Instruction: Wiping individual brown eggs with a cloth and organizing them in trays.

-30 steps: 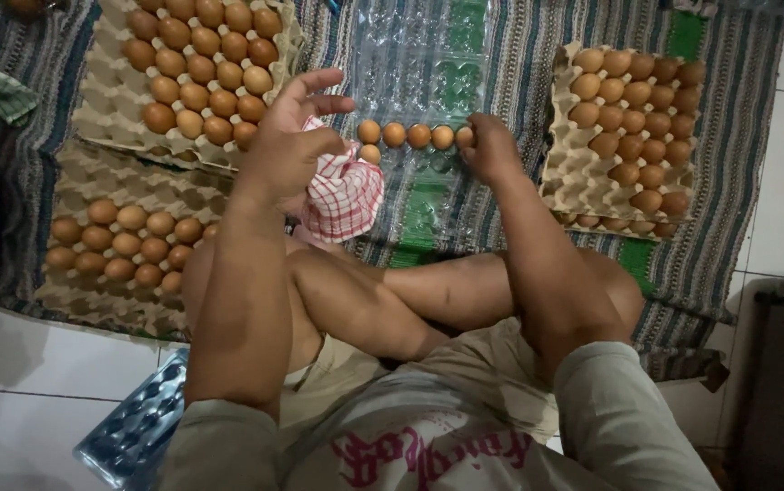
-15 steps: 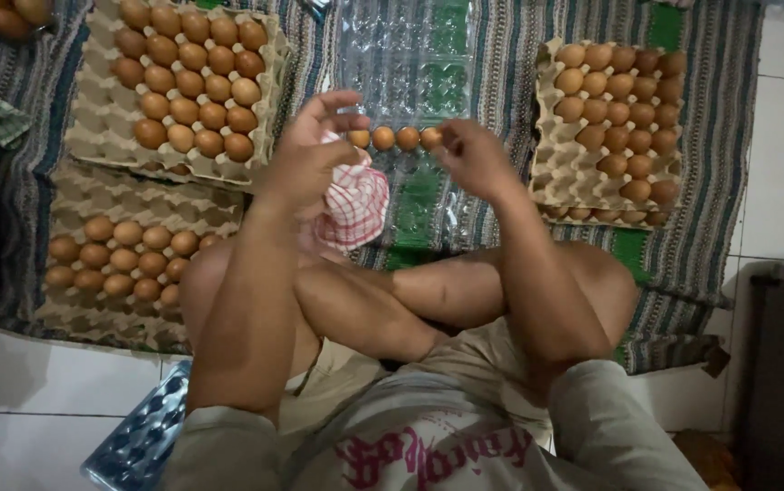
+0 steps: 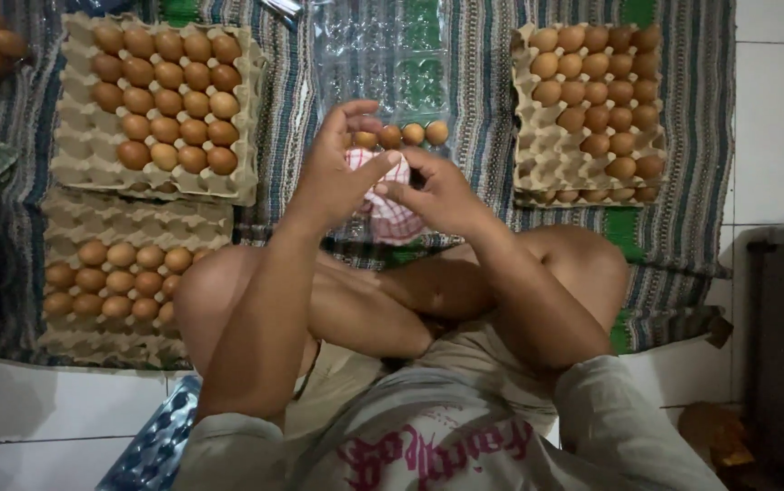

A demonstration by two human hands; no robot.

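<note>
I see the left hand [image 3: 333, 177] and the right hand [image 3: 437, 189] meeting above the lap, both on a red-and-white checked cloth [image 3: 385, 205]. The left fingers are curled loosely, thumb stretched toward the right hand; the right fingers pinch the cloth's upper edge. Whether an egg sits inside the cloth I cannot tell. Just beyond the hands, a clear plastic tray [image 3: 383, 55] holds a short row of brown eggs [image 3: 401, 135]. Cardboard egg trays lie on the striped mat [image 3: 483, 109]: upper left [image 3: 83, 136], lower left [image 3: 74, 218], right [image 3: 537, 164].
</note>
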